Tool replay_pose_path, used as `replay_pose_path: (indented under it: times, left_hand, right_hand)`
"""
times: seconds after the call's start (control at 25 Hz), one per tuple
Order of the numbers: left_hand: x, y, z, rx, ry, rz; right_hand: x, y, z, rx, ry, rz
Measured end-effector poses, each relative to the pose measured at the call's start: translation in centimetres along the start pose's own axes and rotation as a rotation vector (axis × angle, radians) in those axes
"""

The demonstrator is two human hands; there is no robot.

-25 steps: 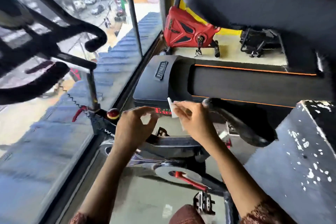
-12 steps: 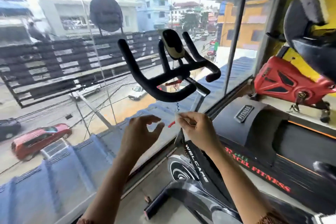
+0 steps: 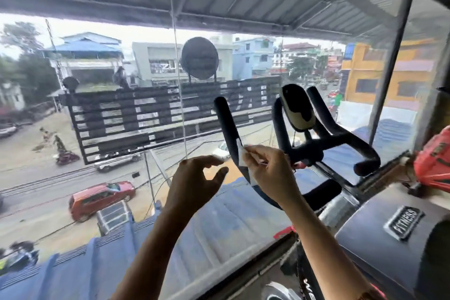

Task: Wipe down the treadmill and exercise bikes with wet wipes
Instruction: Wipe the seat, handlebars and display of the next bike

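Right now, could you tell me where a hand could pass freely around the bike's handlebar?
Free: the gap between the left bar end and the centre loop, above the right hand pinching the wet wipe; also left of that bar end, above the left hand. Crowded: around the console, where the bars meet.

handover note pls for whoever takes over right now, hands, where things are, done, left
Right hand pinches a small white wet wipe at the left horn of the black padded exercise-bike handlebar; contact unclear.
Left hand open, empty, beside it.
Grey treadmill with FITNESS badge: lower right.
Done: wipe in hand; no wiped surface can be confirmed.
Left: wipe handlebar, rest of bike, treadmill.
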State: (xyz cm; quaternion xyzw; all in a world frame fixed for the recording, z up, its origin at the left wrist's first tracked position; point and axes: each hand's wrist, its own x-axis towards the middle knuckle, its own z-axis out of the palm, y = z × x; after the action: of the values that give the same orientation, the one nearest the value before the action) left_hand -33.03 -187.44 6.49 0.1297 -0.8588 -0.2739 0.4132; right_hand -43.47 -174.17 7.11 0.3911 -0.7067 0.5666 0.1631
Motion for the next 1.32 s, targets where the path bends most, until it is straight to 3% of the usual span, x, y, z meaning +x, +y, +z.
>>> replay_pose_path:
  times: [0.2,0.36,0.44,0.56,0.68,0.88,1.04,1.12,1.32]
  left_hand:
    - [7.7,-3.1,1.8,-0.004,0.071,0.062]
    - [12.0,-5.8,2.9,-0.027,0.148,0.223]
    - [13.5,-6.9,3.2,-0.046,0.189,0.260]
    - [15.5,-8.5,3.9,-0.119,0.214,0.264]
    - [17.2,-9.9,4.9,-0.231,0.214,0.285]
    - [18.6,-11.1,5.7,-0.349,0.152,0.476]
    - [19.6,-11.5,6.5,-0.394,0.097,0.531]
    - [19.5,-11.8,6.9,-0.435,0.113,0.514]
    - [19.4,-12.5,7.0,-0.421,0.072,0.643]
  right_hand:
    - [8.2,1.7,3.5,-0.078,0.177,-0.267]
    - [14.2,2.8,7.1,-0.151,0.286,-0.261]
    - [15.6,2.5,9.3,-0.206,0.248,-0.261]
    - [16.2,3.2,11.7,-0.272,0.069,-0.179]
    - [15.5,4.0,12.0,-0.312,0.118,-0.178]
    - [10.7,3.9,8.5,-0.345,0.097,-0.160]
    - [14.4,3.1,9.3,-0.257,0.208,-0.135]
    - [15.6,3.2,11.7,-0.256,0.182,-0.107]
    - [9.7,5.0,10.0,-0.502,0.255,-0.213]
